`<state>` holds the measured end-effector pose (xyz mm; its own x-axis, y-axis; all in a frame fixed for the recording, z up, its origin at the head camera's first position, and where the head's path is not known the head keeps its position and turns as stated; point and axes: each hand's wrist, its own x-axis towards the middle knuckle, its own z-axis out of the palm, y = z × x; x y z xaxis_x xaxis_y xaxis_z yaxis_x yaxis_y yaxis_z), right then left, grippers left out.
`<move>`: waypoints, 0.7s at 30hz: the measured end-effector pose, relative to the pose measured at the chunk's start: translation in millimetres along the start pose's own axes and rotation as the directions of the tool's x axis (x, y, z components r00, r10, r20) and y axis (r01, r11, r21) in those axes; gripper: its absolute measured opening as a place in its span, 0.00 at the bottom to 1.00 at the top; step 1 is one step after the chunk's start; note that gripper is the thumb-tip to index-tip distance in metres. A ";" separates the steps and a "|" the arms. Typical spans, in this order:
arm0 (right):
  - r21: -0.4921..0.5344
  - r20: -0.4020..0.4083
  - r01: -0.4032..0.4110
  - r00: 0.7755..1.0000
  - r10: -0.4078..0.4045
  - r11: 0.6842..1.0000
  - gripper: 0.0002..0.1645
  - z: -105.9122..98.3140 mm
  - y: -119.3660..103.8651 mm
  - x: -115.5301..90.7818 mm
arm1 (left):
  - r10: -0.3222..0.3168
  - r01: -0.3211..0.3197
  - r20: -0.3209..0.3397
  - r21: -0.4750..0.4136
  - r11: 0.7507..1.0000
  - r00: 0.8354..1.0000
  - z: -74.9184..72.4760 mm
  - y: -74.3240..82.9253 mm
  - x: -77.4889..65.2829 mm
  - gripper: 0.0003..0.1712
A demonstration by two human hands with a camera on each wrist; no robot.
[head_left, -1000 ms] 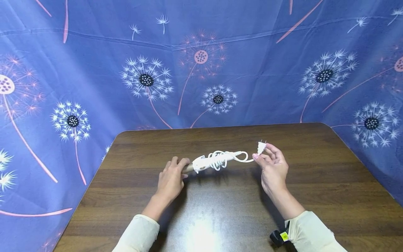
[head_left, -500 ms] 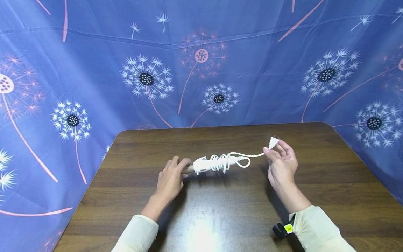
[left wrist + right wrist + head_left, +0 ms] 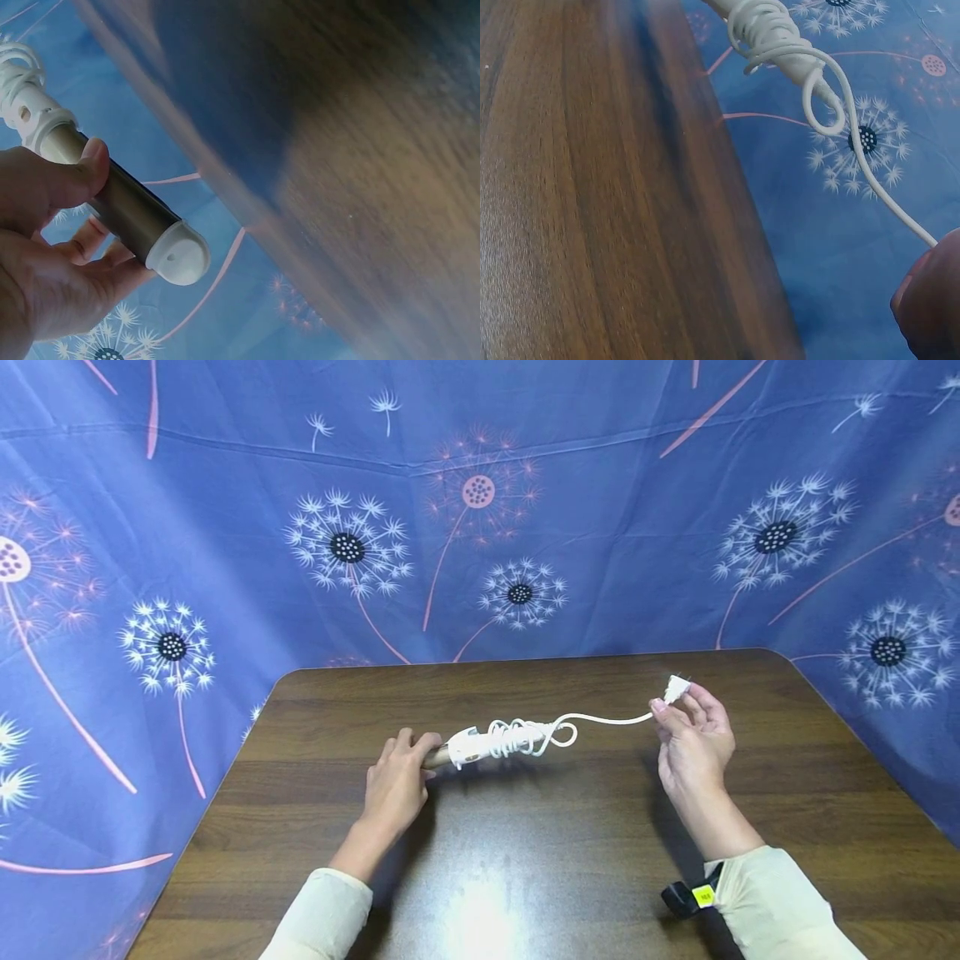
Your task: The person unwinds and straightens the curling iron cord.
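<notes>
woodgrain table (image 3: 562, 827), seemingly rubbery cord (image 3: 592, 719)

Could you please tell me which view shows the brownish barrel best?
The left wrist view: the barrel runs there from the white handle to its white end cap, partly covered by the left hand. The head view shows a short stretch beside that hand; the right wrist view shows none.
</notes>
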<state>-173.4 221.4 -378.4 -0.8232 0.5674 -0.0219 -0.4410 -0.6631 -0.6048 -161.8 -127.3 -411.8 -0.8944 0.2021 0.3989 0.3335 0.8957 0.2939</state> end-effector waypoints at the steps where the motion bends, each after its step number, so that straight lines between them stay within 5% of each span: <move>1: 0.000 -0.002 -0.002 1.000 0.002 1.000 0.32 -0.7 -0.6 0.4 | -0.009 0.009 -0.003 -0.001 1.000 1.000 -0.3 -0.6 0.1 0.32; 12: -0.019 -0.054 -0.021 0.998 0.020 1.000 0.32 -7.6 -7.0 5.8 | -0.084 0.083 -0.039 -0.038 0.996 0.996 -4.6 -6.1 0.9 0.31; 21: -0.006 -0.116 -0.002 0.993 0.001 1.000 0.31 -12.2 -11.2 15.2 | -0.064 0.060 -0.084 -0.057 0.997 0.994 -8.6 -10.4 1.2 0.32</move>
<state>-176.7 243.4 -381.7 -0.7768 0.6192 -0.1150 -0.4368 -0.6613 -0.6099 -163.8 -139.8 -407.0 -0.8860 0.1102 0.4504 0.2958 0.8824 0.3660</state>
